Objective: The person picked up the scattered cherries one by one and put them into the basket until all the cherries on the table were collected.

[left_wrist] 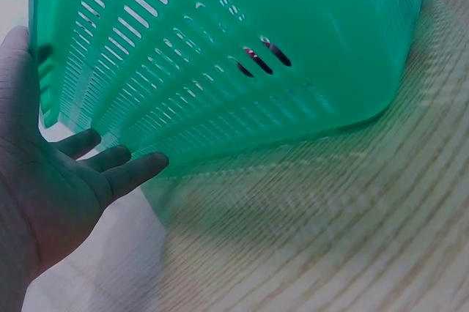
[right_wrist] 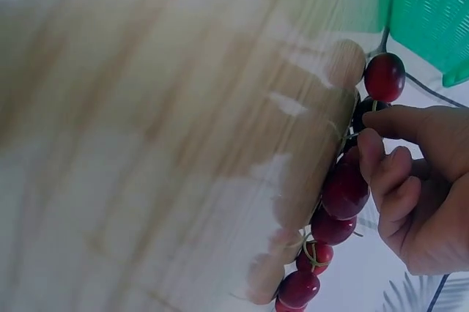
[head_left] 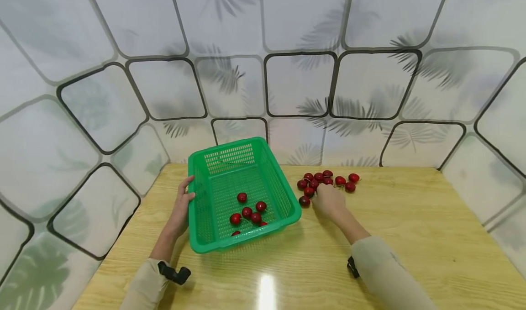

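Because my right hand (right_wrist: 429,195) pinches a dark cherry (right_wrist: 362,111) amid crowded neighbours (right_wrist: 344,192), careless lifting could roll them across the surface (head_left: 431,223).

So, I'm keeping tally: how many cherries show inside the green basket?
7: one cherry farthest back, four cherries nearer, two cherries partly behind the basket's near rim; more may hide there.

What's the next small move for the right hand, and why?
Probably the right hand should pinch the dark cherry by it and lift toward the green basket: it's right at the loose cherries, several basket cherries lie inside, and the left hand touches the basket's side. Whether it already has a grip isn't clear.
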Motion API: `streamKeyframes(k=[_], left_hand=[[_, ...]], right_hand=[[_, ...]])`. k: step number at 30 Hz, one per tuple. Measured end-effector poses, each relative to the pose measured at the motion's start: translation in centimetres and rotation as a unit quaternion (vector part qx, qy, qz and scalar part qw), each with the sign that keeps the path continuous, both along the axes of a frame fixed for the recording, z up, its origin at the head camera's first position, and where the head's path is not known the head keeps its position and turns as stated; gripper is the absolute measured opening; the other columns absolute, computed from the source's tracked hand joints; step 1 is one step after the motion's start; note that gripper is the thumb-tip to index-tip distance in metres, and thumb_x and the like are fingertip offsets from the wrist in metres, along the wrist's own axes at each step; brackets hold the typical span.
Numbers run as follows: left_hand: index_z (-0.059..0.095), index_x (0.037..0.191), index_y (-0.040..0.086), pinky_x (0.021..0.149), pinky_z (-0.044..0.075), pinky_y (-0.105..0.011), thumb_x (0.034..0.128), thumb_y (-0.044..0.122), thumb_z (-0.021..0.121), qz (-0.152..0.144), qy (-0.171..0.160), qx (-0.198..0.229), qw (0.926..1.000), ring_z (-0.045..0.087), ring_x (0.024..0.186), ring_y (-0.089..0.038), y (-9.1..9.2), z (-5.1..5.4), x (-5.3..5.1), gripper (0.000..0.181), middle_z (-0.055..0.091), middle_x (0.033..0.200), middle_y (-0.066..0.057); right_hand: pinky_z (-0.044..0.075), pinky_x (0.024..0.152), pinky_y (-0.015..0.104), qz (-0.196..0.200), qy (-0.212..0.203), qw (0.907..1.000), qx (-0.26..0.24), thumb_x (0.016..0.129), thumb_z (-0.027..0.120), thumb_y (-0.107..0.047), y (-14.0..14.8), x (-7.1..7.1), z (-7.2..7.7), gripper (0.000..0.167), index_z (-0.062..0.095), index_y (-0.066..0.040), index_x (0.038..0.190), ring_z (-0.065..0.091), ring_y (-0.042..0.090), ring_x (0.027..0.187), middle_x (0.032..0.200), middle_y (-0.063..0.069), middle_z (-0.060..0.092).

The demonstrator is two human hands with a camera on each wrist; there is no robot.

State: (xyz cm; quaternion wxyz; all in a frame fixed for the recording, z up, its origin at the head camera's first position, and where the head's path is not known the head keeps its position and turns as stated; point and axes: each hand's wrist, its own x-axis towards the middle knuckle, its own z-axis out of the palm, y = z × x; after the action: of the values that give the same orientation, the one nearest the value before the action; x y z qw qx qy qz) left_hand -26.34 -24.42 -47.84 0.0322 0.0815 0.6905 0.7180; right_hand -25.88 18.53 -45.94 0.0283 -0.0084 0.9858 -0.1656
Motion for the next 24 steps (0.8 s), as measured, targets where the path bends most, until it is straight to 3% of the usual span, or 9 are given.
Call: streamKeyframes(k=[5, 12, 24], left_hand=[[0.014, 0.153, 0.023, 0.077, 0.053, -0.025, 0.1054, 0.019, 0.029, 0.002, 0.002, -0.004, 1.0, 0.058, 0.098, -0.013, 0.0, 0.2, 0.1, 0.05, 0.028, 0.141, -0.025], [0.013, 0.153, 0.021, 0.077, 0.053, -0.025, 0.105, 0.019, 0.029, 0.003, -0.004, -0.003, 1.0, 0.058, 0.098, -0.012, 0.1, 0.3, 0.2, 0.051, 0.029, 0.14, -0.026], [0.012, 0.154, 0.022, 0.078, 0.052, -0.026, 0.1054, 0.02, 0.029, 0.003, -0.008, -0.008, 0.9999, 0.057, 0.099, -0.014, 0.2, 0.3, 0.1, 0.052, 0.028, 0.141, -0.025]], right_hand=[[0.037, 0.046, 0.031, -0.016, -0.014, 0.9996, -0.017, 0.089, 0.058, -0.008, 0.0, -0.6, -0.2, 0.031, 0.049, -0.011, 0.06, 0.046, 0.018, 0.057, 0.062, 0.004, 0.048], [0.028, 0.044, 0.027, -0.033, -0.023, 0.9978, -0.052, 0.084, 0.053, 0.001, 0.7, -0.8, -0.1, 0.037, 0.036, -0.015, 0.056, 0.031, 0.014, 0.052, 0.056, -0.002, 0.026], [0.025, 0.043, 0.023, -0.046, -0.005, 0.9963, -0.072, 0.091, 0.057, -0.013, 2.3, -0.5, 1.6, 0.048, 0.035, -0.019, 0.049, 0.027, 0.008, 0.044, 0.046, -0.006, 0.027]])
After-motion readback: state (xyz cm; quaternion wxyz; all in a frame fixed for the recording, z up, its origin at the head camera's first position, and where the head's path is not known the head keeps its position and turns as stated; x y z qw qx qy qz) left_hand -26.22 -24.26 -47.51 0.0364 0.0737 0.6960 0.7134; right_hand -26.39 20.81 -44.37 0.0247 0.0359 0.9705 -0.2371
